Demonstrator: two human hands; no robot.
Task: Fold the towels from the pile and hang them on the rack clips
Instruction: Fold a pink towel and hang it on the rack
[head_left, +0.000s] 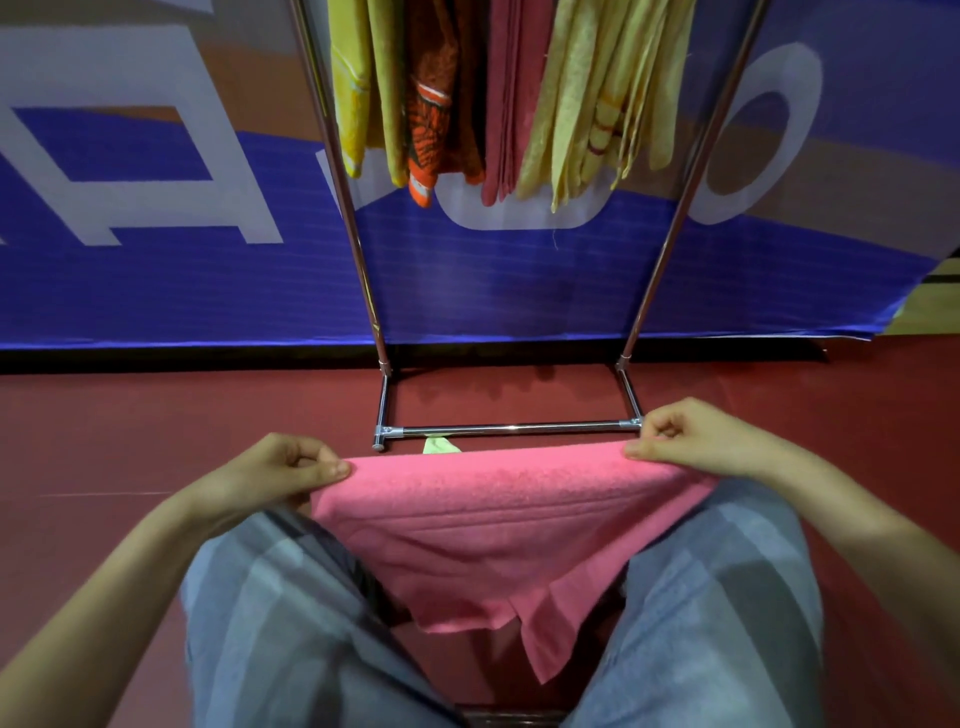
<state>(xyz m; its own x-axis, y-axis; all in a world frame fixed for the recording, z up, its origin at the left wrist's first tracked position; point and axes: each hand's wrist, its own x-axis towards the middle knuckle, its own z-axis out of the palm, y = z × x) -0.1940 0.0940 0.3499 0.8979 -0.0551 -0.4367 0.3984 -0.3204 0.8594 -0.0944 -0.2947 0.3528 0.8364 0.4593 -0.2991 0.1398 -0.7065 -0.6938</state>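
Observation:
A pink towel (488, 525) is stretched across my lap, its top edge taut and its lower part sagging between my knees. My left hand (291, 470) pinches the towel's top left corner. My right hand (685, 436) pinches the top right corner. Straight ahead stands a chrome rack (511, 429) on the floor. Several towels hang from its top: yellow ones (363, 88), an orange patterned one (436, 104), a dark red one (511, 98) and pale yellow ones (602, 98). The clips holding them are out of view above.
A small green scrap (439, 446) lies on the dark red floor (156, 441) just behind the rack's front bar. A blue banner (182, 291) with white letters covers the wall behind the rack. My legs in grey-blue trousers fill the bottom of the view.

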